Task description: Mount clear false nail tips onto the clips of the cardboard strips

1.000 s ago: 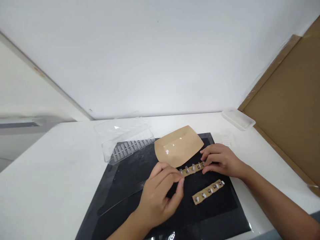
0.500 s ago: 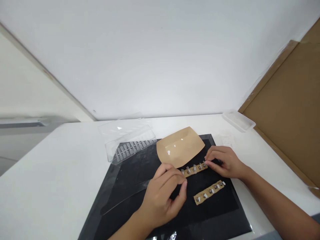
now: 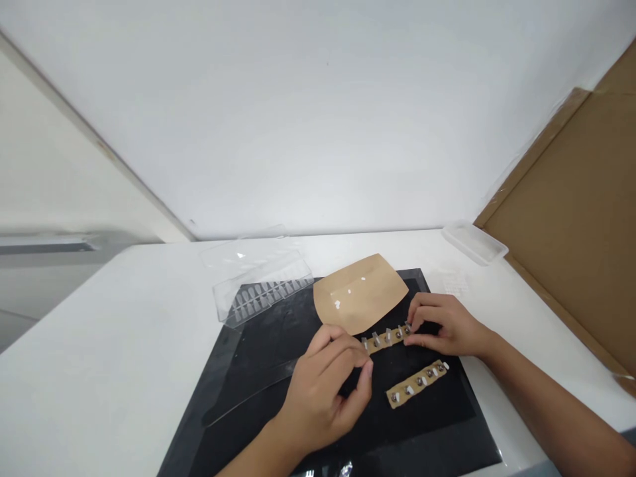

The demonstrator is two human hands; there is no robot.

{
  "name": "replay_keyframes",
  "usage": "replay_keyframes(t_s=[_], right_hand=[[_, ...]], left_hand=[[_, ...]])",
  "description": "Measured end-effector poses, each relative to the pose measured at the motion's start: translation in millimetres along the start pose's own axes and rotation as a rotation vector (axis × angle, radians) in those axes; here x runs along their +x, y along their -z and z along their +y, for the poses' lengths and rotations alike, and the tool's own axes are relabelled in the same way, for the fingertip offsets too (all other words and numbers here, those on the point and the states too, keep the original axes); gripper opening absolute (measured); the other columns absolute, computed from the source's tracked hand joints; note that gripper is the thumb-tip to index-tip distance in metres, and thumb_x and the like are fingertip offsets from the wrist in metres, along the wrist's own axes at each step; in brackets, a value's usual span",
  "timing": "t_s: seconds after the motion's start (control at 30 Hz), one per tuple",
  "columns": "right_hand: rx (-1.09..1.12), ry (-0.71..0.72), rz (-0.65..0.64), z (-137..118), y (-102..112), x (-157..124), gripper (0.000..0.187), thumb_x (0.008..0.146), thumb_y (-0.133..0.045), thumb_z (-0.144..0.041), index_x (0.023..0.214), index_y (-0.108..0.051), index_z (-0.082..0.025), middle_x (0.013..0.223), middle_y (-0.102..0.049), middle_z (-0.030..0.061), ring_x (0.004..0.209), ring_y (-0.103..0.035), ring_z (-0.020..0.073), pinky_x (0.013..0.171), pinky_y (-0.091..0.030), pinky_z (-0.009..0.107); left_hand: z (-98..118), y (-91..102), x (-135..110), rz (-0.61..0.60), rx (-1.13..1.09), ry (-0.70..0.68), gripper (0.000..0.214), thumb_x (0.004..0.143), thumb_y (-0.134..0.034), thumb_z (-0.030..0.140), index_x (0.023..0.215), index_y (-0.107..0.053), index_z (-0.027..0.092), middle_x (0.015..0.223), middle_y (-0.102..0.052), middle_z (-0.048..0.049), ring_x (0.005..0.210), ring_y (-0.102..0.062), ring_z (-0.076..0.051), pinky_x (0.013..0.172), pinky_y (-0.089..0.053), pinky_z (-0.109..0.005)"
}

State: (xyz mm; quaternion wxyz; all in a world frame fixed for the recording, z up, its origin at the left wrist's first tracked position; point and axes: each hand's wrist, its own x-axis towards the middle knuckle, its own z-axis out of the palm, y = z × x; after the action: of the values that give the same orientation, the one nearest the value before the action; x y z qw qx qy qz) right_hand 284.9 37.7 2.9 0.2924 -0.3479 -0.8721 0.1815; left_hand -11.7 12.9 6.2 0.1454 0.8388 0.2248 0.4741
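Note:
My left hand [image 3: 328, 387] is closed at the left end of a narrow cardboard strip [image 3: 381, 344], its curled fingertips covering that end. Several clear nail tips stand on small metal holders along this strip. At the right end, my right hand [image 3: 440, 323] has its thumb along the near edge and its bent fingers at the far edge, around the strip. Nearer to me lies a second cardboard strip [image 3: 416, 385] with metal holders and small white pieces on it. Both strips rest on a black mat [image 3: 268, 377].
Behind the strips is a brown paper sheet [image 3: 365, 295] with small white bits. A clear box of nail tips [image 3: 263, 295] and its transparent lid [image 3: 226, 255] sit at the back left. A translucent tray [image 3: 474, 244] stands at the back right, beside a cardboard panel [image 3: 571, 218].
My right thumb has moved down from the fingertips to the strip's near edge, widening the gap between them. My left hand stays at the left end. The view has shifted slightly.

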Motion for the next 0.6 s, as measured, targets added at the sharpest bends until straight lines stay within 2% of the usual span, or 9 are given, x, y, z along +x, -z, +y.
replay_keyframes(t_s=[0.33,0.6], right_hand=[[-0.009,0.000,-0.002,-0.2,0.7,-0.5,0.017,0.094,-0.079,-0.035,0.087,-0.071,-0.022,0.095,-0.071,0.0025,0.081,-0.068,0.0139,0.069,-0.054,0.026],[-0.086,0.018,-0.055,-1.0,4.1,-1.3,0.019,0.098,-0.075,-0.033,0.083,-0.070,-0.022,0.101,-0.072,0.0035,0.083,-0.068,0.0138,0.070,-0.052,0.026]], left_hand=[[0.6,0.7,1.1,0.005,0.004,0.003,0.020,0.089,-0.063,-0.002,0.095,-0.062,0.016,0.083,-0.069,-0.0051,0.075,-0.060,-0.017,0.080,-0.049,-0.040],[0.9,-0.3,2.0,0.001,0.005,0.010,0.020,0.089,-0.063,-0.002,0.096,-0.062,0.016,0.084,-0.069,-0.0050,0.076,-0.059,-0.017,0.080,-0.048,-0.040]])
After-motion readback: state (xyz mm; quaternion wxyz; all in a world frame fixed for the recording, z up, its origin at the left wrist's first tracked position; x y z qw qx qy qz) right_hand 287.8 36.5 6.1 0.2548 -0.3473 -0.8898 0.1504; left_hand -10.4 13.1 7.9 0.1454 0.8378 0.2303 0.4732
